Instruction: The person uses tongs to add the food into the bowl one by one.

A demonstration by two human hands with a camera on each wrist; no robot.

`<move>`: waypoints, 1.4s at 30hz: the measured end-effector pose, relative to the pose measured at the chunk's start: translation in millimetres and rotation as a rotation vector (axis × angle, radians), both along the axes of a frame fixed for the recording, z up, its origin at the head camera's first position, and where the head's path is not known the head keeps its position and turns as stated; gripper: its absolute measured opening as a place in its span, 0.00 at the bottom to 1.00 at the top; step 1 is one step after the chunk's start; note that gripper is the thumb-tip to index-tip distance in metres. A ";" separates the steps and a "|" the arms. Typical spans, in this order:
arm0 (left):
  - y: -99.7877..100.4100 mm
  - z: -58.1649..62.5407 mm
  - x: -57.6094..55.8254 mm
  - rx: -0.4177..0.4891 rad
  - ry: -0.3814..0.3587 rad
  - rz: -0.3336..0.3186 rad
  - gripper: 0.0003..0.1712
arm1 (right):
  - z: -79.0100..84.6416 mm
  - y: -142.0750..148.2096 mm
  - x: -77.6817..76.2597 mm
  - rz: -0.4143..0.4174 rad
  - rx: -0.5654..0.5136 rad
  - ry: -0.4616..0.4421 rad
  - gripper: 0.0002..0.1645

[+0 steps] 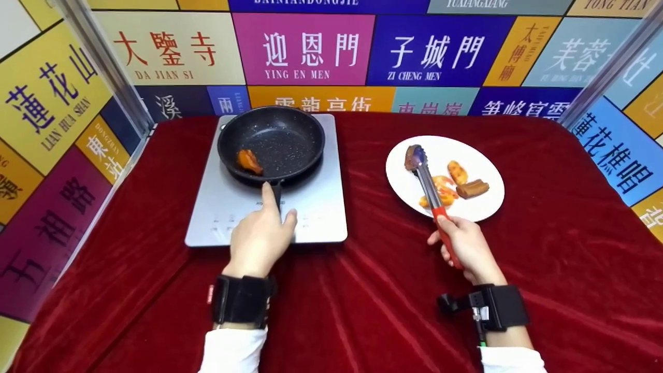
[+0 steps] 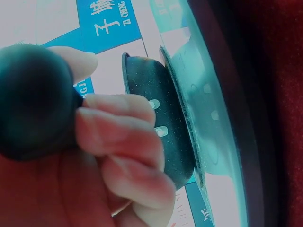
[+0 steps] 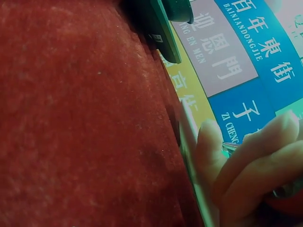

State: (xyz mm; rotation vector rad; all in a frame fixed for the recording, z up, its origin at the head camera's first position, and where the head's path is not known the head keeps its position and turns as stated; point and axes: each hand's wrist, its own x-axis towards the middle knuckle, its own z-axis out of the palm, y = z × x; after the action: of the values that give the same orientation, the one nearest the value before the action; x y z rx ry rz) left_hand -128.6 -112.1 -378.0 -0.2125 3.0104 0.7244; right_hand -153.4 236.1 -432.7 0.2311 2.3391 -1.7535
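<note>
My left hand [image 1: 261,233] grips the handle of a black speckled frying pan [image 1: 279,137], its index finger stretched along the handle. One orange-brown food piece [image 1: 249,161] lies at the pan's near left. In the left wrist view, curled fingers [image 2: 128,137] wrap the handle, and the pan's underside [image 2: 151,80] shows. My right hand [image 1: 469,246] holds red-handled metal tongs [image 1: 429,181] over a white plate [image 1: 484,155]. At the tongs' tips is a dark brown food piece [image 1: 412,157]; whether it is lifted off the plate is unclear. The right wrist view shows bent fingers [image 3: 255,161].
Under the pan sits a silver induction cooker [image 1: 316,207]. A ridged brown piece [image 1: 472,189], a yellowish piece [image 1: 457,172] and shrimp-like orange food [image 1: 444,185] lie on the plate. Red cloth [image 1: 362,290] covers the table. Printed panels [image 1: 305,52] stand behind.
</note>
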 end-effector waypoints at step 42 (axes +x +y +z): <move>0.1 0.3 -0.9 0.002 -0.002 0.005 0.44 | 3.4 -44.7 4.4 0.244 -0.628 -0.020 0.25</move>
State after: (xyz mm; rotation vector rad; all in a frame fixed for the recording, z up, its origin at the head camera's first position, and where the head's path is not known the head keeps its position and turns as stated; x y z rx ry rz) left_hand -129.6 -111.9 -377.7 -0.2202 3.0076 0.7275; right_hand -149.0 191.5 -429.3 -0.1317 1.6029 -2.2131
